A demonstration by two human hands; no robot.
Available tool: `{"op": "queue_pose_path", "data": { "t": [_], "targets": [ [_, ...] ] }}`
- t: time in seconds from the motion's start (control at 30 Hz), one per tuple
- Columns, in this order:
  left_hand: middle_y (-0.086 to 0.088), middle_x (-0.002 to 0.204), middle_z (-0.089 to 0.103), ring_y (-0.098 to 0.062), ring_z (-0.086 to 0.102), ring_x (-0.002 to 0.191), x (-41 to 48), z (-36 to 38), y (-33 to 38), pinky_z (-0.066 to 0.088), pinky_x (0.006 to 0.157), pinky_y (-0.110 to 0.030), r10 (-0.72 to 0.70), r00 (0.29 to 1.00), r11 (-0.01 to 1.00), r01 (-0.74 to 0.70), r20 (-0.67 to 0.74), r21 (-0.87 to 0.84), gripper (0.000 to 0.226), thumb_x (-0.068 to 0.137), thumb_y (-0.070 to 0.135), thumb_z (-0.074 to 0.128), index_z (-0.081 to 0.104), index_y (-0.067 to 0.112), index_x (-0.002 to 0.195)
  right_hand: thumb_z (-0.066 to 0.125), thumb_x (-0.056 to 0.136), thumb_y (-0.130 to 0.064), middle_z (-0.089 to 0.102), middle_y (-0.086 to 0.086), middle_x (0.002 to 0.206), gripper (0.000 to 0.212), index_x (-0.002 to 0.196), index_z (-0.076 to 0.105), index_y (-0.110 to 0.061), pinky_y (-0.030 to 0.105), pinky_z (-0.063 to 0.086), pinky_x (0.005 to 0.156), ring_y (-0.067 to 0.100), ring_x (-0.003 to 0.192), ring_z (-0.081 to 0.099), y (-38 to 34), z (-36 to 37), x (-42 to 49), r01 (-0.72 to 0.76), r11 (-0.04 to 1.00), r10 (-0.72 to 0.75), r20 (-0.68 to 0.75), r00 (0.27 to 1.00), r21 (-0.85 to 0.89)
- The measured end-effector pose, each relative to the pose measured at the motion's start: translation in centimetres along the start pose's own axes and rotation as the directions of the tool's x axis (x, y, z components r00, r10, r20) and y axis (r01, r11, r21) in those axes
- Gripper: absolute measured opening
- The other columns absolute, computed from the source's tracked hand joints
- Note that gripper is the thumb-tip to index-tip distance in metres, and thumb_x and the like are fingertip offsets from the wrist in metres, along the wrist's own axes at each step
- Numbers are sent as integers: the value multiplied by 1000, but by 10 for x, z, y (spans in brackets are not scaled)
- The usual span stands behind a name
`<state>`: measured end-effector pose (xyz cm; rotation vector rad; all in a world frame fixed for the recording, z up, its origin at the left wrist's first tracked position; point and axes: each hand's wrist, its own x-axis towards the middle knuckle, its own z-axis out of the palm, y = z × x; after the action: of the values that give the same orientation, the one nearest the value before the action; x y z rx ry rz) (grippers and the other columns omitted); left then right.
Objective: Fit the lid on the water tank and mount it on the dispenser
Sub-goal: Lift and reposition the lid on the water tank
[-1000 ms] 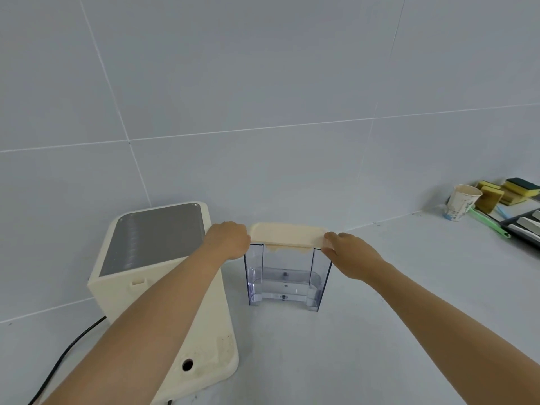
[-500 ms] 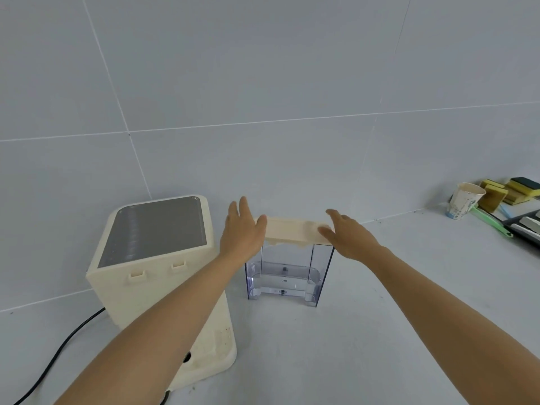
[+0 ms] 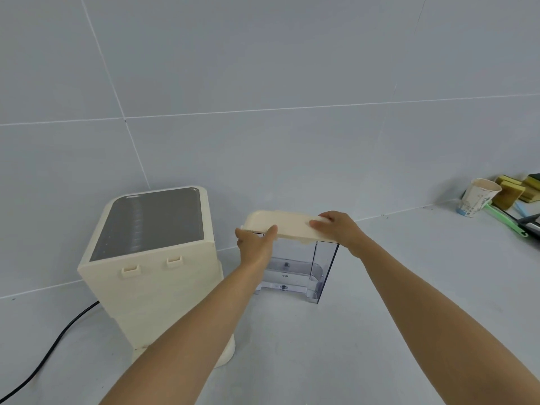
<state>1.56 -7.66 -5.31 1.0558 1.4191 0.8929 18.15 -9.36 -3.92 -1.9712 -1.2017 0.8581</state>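
Note:
A clear plastic water tank (image 3: 304, 267) stands upright on the counter, right of the cream dispenser (image 3: 152, 258). A cream lid (image 3: 282, 225) lies across the tank's top, slightly tilted. My left hand (image 3: 257, 244) grips the lid's near-left edge and the tank's left top corner. My right hand (image 3: 336, 228) presses on the lid's right end, fingers over it. The dispenser has a grey top panel and two small tabs on the side that faces me.
A black power cord (image 3: 43, 355) runs from the dispenser to the lower left. At the far right stand a paper cup (image 3: 476, 197), yellow sponges (image 3: 511, 191) and a green-handled tool (image 3: 505, 219). A tiled wall rises close behind.
Both hands were open and off the lid half a second ago; now they hold it at both ends. My view has shifted so the tank appears further right.

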Motion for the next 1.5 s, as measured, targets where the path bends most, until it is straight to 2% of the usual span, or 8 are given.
{"op": "queue_pose_path", "data": {
  "t": [0.13,0.33,0.47,0.63,0.87,1.17,1.27,1.5],
  "targets": [
    [-15,147,26,-31,39,129,7,6,-1,35,105,-37,8,1000,1000,-8,-3,7,86,83,28,65,7,5,142,67,78,-30,56,7,96,41,108,59,-3,24,40,65,19,80,51,3,-6,-2,-13,1000,13,17,1000,2],
    [-13,142,33,-27,44,115,23,13,4,37,90,-32,15,994,997,-23,108,74,66,87,20,58,17,5,135,74,71,-30,61,12,95,43,95,63,3,39,54,87,23,86,57,10,-21,-10,-83,996,84,109,990,-13],
    [-16,140,35,-27,46,112,28,21,11,38,92,-35,9,984,986,-38,176,162,51,92,17,46,20,4,133,69,75,-36,60,10,90,32,61,54,-11,24,52,70,21,81,57,8,-22,-26,-99,986,120,166,979,-133],
    [-10,136,43,-23,44,110,22,34,14,37,93,-35,17,948,962,-102,317,252,44,97,18,31,22,8,139,65,77,-43,55,4,69,39,76,57,-5,21,50,65,12,61,55,6,-17,-45,-119,968,171,228,959,-222],
    [-15,130,51,-24,48,103,14,40,23,41,92,-36,51,915,886,-227,401,404,38,96,19,30,42,3,129,57,83,-41,56,11,100,57,118,51,4,23,49,64,22,82,58,9,-5,-67,-150,967,205,276,939,-207],
    [-17,134,49,-30,49,115,-6,23,27,40,93,-36,191,925,694,-364,329,621,49,98,34,28,32,4,137,43,87,-50,62,19,122,66,121,50,6,34,50,78,32,105,64,-11,-39,-59,-144,921,198,118,973,-363],
    [-13,132,53,-30,48,121,-30,24,30,41,95,-39,325,880,561,-474,346,679,48,96,34,34,37,7,135,41,89,-48,44,13,143,64,139,35,-7,34,34,104,27,130,44,-21,-48,-48,47,911,-34,40,999,-410],
    [-13,129,50,-30,41,123,-64,39,-5,36,101,-40,500,689,111,-652,525,750,56,87,45,46,43,6,127,36,93,-40,23,9,155,55,143,25,-20,39,18,116,23,142,21,-32,-12,-13,287,830,-216,198,956,-479]
  ]
}}
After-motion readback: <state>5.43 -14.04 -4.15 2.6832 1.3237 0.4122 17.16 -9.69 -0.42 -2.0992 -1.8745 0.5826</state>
